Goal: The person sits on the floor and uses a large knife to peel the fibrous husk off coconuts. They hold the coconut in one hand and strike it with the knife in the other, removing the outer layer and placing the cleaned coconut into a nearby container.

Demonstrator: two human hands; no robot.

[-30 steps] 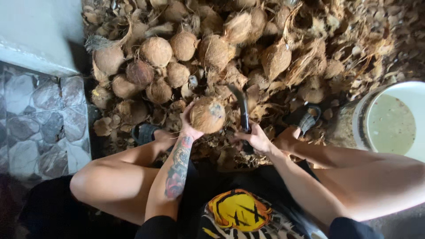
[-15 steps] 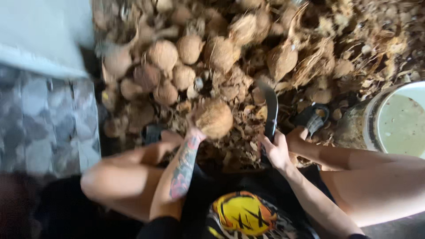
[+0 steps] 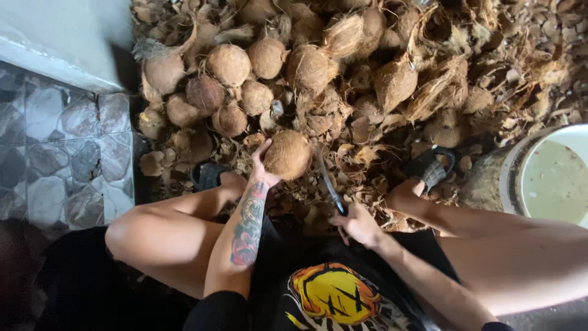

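Below you, your left hand (image 3: 262, 171) cups a round brown husked coconut (image 3: 288, 154) from the side, steadying it above the husk litter. Your right hand (image 3: 358, 224) is wrapped around a dark curved blade (image 3: 327, 181), its tip angled toward the shell.

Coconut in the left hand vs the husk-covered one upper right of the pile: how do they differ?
The held coconut is round and mostly stripped bare; the husked coconut is longer, pointed, with ragged fibre hanging off it. The held coconut is gripped by the left hand near the knife in the right hand; the husked coconut lies loose in the heap. Both are brown and fibrous.
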